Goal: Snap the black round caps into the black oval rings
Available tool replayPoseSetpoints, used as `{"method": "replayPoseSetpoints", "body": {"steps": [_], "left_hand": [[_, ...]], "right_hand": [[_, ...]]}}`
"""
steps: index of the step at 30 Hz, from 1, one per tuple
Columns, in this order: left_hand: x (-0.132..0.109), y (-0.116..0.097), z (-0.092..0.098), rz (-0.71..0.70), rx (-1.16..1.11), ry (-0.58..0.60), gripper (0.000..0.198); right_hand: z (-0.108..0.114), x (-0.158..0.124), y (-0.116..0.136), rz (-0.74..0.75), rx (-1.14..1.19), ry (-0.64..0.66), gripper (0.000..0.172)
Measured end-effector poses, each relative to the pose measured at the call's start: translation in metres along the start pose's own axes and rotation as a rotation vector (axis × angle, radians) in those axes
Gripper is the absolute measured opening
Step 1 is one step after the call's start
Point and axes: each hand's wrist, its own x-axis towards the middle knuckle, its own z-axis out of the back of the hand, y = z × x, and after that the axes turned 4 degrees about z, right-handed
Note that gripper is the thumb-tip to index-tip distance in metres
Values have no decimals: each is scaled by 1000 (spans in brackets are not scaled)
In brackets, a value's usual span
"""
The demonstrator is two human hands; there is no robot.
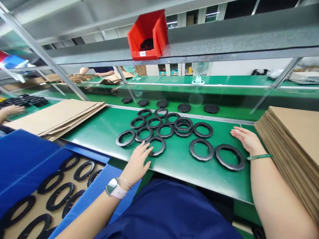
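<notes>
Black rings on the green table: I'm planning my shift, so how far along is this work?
Looks done: rings lie in rows on cardboard in the blue box. In hand: the left hand touches the nearest ring; the right hand rests flat by the cardboard stack, holding nothing. Left: over a dozen loose rings lie on the green table, and black discs lie behind.

Two bare forearms reach forward from the bottom edge. The left hand lies palm down, fingers spread and slightly bent, fingertips pointing up and to the right — a pale pink smartwatch and a thin bracelet sit on its wrist. The right hand rests flat and open, fingers together, pointing left, with a slim green bangle round the wrist.
</notes>
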Motion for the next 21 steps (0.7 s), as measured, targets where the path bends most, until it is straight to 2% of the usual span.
{"method": "replayPoseSetpoints", "body": {"steps": [3,5,8,10,12,16,19,21], "left_hand": [[6,-8,-7,40,-14,60,26],[9,-25,-4,43,-190,200,18],[25,-51,10,147,-769,552,21],[48,-64,17,193,-1154,775,30],[76,-71,15,224,-1417,953,34],[117,-84,-16,316,-1716,1196,26],[125,-91,-42,371,-1757,1336,28],[126,-88,-52,407,-1724,1361,35]], "right_hand": [[1,1,3,-1,-13,35,37],[2,2,4,-11,-19,61,40],[4,4,2,-21,-13,83,46],[5,5,0,-24,-8,83,49],[6,5,-1,-27,-13,85,50],[2,0,0,-3,-72,75,47],[-9,-4,-3,61,-158,14,42],[-20,-3,-7,113,-238,-55,38]]}}
